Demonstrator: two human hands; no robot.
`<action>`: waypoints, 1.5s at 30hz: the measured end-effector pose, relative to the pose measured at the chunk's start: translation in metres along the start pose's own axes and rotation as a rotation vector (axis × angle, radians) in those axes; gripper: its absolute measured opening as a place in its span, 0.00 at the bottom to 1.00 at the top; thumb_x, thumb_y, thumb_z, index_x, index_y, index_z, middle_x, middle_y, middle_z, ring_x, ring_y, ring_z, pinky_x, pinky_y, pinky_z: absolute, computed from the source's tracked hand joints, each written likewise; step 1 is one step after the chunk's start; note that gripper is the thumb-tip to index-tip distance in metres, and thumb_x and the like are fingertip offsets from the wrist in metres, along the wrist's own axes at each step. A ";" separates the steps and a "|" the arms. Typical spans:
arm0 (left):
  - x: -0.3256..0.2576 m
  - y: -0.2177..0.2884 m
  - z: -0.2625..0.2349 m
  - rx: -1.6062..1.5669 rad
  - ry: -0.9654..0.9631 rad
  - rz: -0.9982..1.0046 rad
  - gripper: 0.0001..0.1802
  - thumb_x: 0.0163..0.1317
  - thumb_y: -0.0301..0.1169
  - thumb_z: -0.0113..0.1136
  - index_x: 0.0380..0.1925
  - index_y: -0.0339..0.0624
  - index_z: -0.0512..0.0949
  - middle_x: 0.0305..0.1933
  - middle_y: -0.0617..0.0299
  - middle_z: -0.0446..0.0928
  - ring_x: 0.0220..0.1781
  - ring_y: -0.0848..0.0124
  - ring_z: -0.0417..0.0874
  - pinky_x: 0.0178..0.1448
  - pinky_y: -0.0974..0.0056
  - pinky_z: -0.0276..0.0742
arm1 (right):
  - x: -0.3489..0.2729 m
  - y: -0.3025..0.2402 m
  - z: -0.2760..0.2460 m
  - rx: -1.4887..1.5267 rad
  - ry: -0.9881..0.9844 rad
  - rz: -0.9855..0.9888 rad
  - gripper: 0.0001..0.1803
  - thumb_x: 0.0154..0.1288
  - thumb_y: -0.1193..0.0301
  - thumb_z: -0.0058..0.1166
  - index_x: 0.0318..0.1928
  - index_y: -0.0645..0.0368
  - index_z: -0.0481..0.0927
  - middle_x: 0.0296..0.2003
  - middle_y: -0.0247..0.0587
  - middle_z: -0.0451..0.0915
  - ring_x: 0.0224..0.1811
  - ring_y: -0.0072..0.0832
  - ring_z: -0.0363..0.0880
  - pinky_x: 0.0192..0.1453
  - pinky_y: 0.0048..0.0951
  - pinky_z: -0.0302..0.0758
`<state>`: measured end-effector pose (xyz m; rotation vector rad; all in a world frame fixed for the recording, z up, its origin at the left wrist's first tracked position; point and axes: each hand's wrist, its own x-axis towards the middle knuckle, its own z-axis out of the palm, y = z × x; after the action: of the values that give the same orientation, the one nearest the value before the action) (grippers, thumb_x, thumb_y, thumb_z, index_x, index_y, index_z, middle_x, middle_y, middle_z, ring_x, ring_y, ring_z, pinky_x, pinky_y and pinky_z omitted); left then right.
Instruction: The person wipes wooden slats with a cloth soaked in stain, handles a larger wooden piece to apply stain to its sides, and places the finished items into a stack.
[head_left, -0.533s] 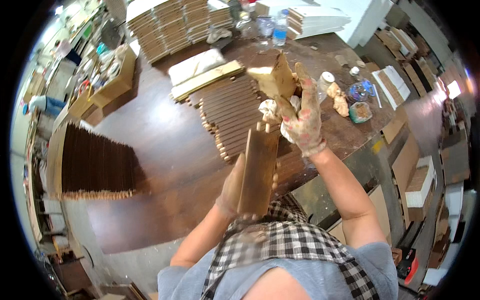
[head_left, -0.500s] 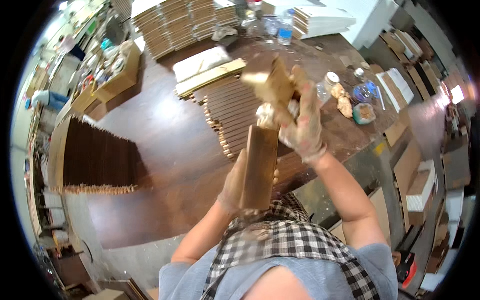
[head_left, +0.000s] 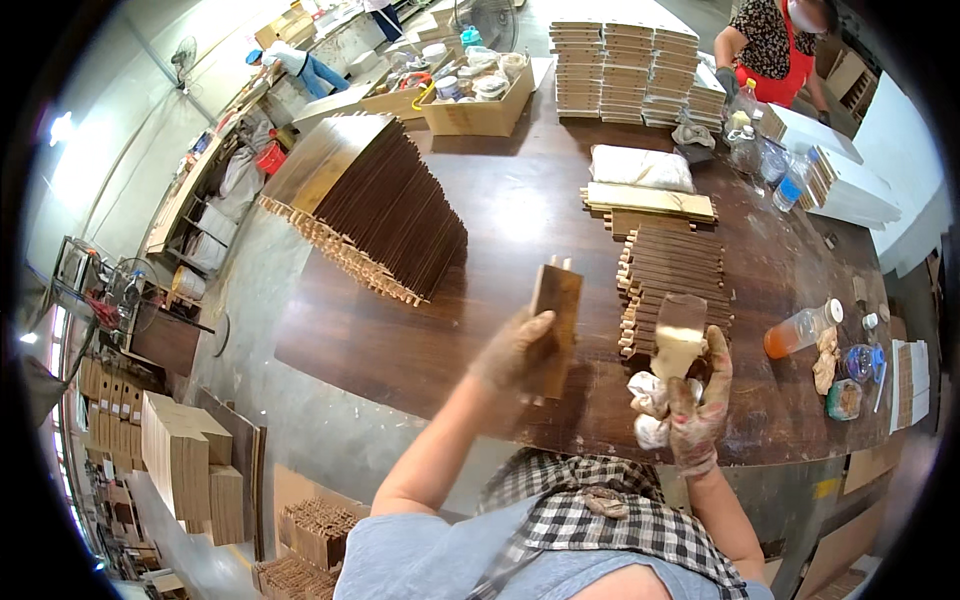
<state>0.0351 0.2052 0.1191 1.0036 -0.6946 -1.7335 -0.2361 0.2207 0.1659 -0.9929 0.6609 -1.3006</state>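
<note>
My left hand (head_left: pixel 508 352), in a stained glove, is closed round a dark brown wooden board (head_left: pixel 558 322) with short pale dowels at its end, held tilted above the table. My right hand (head_left: pixel 698 412), its glove smudged reddish, grips what looks like a putty knife (head_left: pixel 680 345), brownish at the tip and cream lower down. A crumpled white rag (head_left: pixel 650 395) is bunched against that hand. Beneath and beyond it lies a row of dark dowelled boards (head_left: pixel 672 262), set side by side on the brown table (head_left: pixel 400 350).
A tall stack of dark dowelled boards (head_left: pixel 385 200) stands left on the table. Behind are a carton of supplies (head_left: pixel 480 112) and stacked panels (head_left: pixel 625 75). To the right are an orange-liquid bottle (head_left: pixel 800 332) and a green-lidded jar (head_left: pixel 843 400). A co-worker (head_left: pixel 775 45) stands at far right.
My view has swung, bringing the co-worker into sight. My hands have drawn apart: the left holds the board away to the left, and the right has lowered with the putty knife and rag.
</note>
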 end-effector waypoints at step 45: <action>0.058 -0.120 0.100 1.938 -0.236 0.738 0.36 0.67 0.42 0.60 0.74 0.44 0.65 0.79 0.52 0.61 0.80 0.52 0.60 0.81 0.44 0.52 | -0.039 -0.015 -0.139 -0.535 0.514 -0.061 0.32 0.70 0.74 0.59 0.72 0.64 0.66 0.63 0.44 0.72 0.63 0.34 0.73 0.68 0.37 0.73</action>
<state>-0.1175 0.1941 0.0536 1.3055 -2.6244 -0.0611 -0.3702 0.2278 0.1104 -1.1101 1.4362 -1.4816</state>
